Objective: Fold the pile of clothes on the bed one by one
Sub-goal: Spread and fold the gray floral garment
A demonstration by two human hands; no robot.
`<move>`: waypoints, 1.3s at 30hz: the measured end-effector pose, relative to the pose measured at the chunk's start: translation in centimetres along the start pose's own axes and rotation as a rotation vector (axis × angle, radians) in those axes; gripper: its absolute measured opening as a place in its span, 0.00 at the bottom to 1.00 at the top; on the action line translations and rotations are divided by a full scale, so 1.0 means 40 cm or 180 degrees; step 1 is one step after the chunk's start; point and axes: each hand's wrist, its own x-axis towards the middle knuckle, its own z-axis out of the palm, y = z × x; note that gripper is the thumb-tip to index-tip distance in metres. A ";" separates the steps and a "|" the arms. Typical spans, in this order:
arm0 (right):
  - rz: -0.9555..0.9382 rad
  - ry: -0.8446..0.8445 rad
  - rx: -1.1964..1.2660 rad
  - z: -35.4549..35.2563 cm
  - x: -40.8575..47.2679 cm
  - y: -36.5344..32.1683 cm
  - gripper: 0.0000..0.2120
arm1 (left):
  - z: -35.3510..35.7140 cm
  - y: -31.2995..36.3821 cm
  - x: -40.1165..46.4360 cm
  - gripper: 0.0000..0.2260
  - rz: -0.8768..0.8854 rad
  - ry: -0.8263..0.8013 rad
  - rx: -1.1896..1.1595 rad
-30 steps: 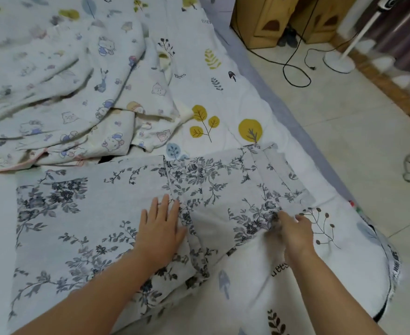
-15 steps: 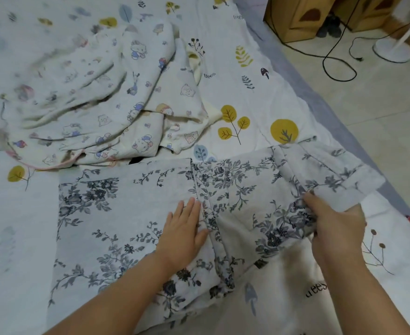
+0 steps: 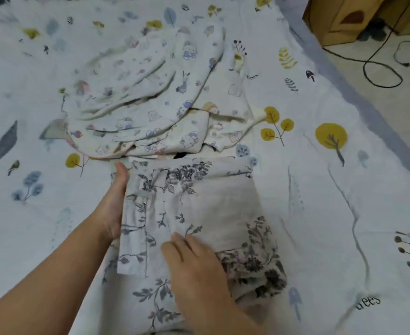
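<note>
- Two bare hands work on one floral garment (image 3: pixel 199 213), pale grey with dark leaf and flower print, lying on the bed sheet (image 3: pixel 344 189) in the middle of the view.
- A second ago this garment lay spread wide, with its right side reaching toward the bed's edge. That side has since been brought over to the left, so the garment is now a narrower, layered block.
- The left hand (image 3: pixel 113 206) is open, set edgewise against the garment's left border, thumb pointing away from the person, steadying the new fold.
- The right hand (image 3: pixel 194 264) lies open and flat on the near part of the garment, fingers spread, pressing the top layer down. Neither hand grips anything.
- Judging by the shape, this piece is partly folded; a further fold is probably needed to finish it.
- Just beyond the garment, touching its far edge, sits a crumpled cartoon-print pile (image 3: pixel 150 105) of cream cloth, not yet folded.
- The sheet is white with yellow trees, blue leaves and small birds.
- To the garment's far right, past the bed's edge, is a pale floor with a black cable (image 3: pixel 380 68) and wooden furniture (image 3: pixel 339 20).
</note>
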 end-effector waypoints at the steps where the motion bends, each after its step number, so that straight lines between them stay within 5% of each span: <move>1: -0.0040 -0.0628 0.0011 0.018 0.006 0.000 0.19 | -0.001 -0.002 -0.010 0.30 -0.0082 0.0023 0.0113; 3: -0.0256 -0.1379 0.0451 0.028 0.007 0.004 0.25 | 0.000 -0.014 -0.010 0.29 -0.0015 0.0412 0.0779; 4: -0.0299 -0.1212 0.0749 0.026 0.003 0.004 0.24 | 0.000 -0.020 -0.003 0.27 0.0297 0.0866 0.1262; 7: 0.0275 0.0653 0.1300 -0.003 0.003 0.039 0.18 | 0.039 -0.034 -0.017 0.23 0.2064 0.1997 0.2844; 8: 0.0629 0.1113 0.1091 -0.016 0.013 0.062 0.18 | 0.069 -0.047 -0.027 0.23 0.2674 0.1908 0.3348; 10: 0.1440 0.0949 0.0411 -0.024 0.044 0.131 0.23 | 0.124 -0.092 -0.016 0.24 0.3493 0.1382 0.4496; 14: 0.1970 -0.0060 -0.0668 0.044 0.061 0.219 0.32 | 0.165 -0.163 0.079 0.26 0.2886 -0.0007 0.6330; 17: 0.1857 -0.0275 -0.0595 0.095 0.018 0.230 0.33 | 0.115 -0.175 0.161 0.27 0.2376 -0.0202 0.6505; 23: 0.1758 -0.0144 -0.0484 0.110 -0.021 0.252 0.31 | 0.112 -0.184 0.178 0.29 0.2295 -0.0262 0.6326; 25: 0.1670 -0.0071 -0.0206 0.096 -0.023 0.261 0.31 | 0.129 -0.162 0.153 0.28 0.2692 -0.0131 0.5976; 29: 0.2053 0.1234 0.0565 0.042 -0.033 0.289 0.18 | 0.235 -0.098 0.136 0.13 0.3616 0.0382 0.4921; 34: 0.2832 -0.0005 0.0396 0.016 -0.041 0.308 0.15 | 0.402 -0.038 0.210 0.14 0.3147 0.0149 0.5005; 37: 0.2925 -0.0027 0.0508 0.022 -0.051 0.309 0.18 | 0.463 -0.025 0.261 0.18 0.2481 0.0149 0.5632; 39: 0.2852 0.0157 0.0551 0.025 -0.059 0.310 0.18 | 0.480 -0.011 0.287 0.11 0.2227 0.0283 0.5246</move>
